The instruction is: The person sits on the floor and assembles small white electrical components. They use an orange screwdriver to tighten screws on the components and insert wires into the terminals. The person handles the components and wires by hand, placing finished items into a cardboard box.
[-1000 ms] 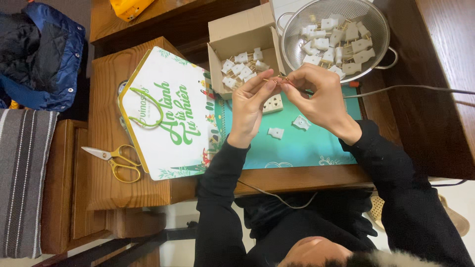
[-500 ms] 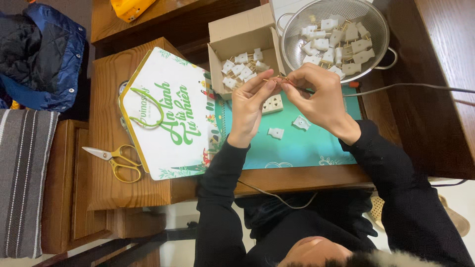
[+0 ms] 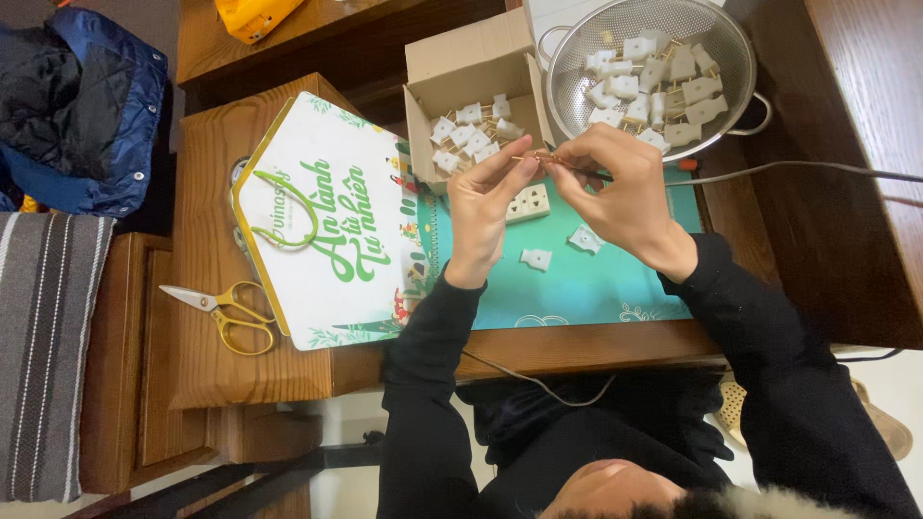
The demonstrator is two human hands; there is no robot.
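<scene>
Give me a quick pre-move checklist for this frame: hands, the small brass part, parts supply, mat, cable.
1. Both hands on the part: left hand and right hand pinch a thin brass piece between fingertips. Ok.
2. Part's seating or orientation: too small to tell. Cannot tell.
3. Supply in reach: cardboard box and metal colander both hold white plug parts. Ok.
4. Mat: a white socket strip and two loose white pieces lie on the teal mat, under the hands. Ok.
5. Grey cable runs across the table near the right hand; snagging cannot tell.
6. Scissors lie apart, far left. Ok.
</scene>
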